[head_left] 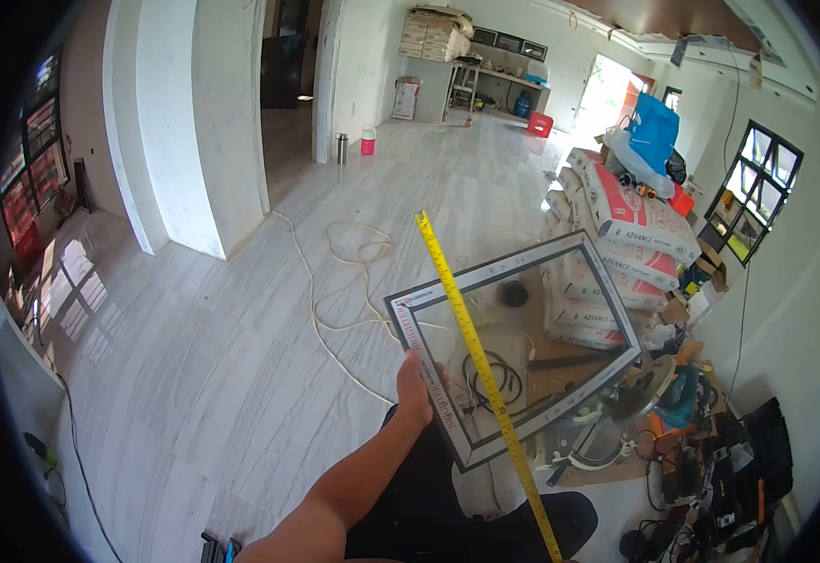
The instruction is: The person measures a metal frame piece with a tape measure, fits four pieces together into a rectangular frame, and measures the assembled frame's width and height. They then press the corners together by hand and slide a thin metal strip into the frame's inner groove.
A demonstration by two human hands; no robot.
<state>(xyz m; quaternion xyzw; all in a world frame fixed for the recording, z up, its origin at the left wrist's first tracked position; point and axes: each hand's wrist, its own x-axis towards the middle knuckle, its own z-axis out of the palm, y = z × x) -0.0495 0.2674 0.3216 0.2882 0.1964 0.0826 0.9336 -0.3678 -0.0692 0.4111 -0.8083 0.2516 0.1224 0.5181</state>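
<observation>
My left hand (414, 387) grips the left side of a framed glass panel (518, 349), its fingers wrapped round the frame edge. The frame is tilted and carries printed protective film; the glass is see-through. A yellow tape measure blade (474, 340) stretches across the panel, from beyond its top edge down to the bottom of the view. The blade's lower end runs out of view near my knee. My right hand does not show.
Stacked cement bags (630, 211) stand right of the panel. Tools and cords (710, 460) are piled at the lower right. A pale cord (314, 300) lies looped on the tiled floor (175, 394). A pink jug (367, 143) and a metal flask (341, 148) stand near the doorway.
</observation>
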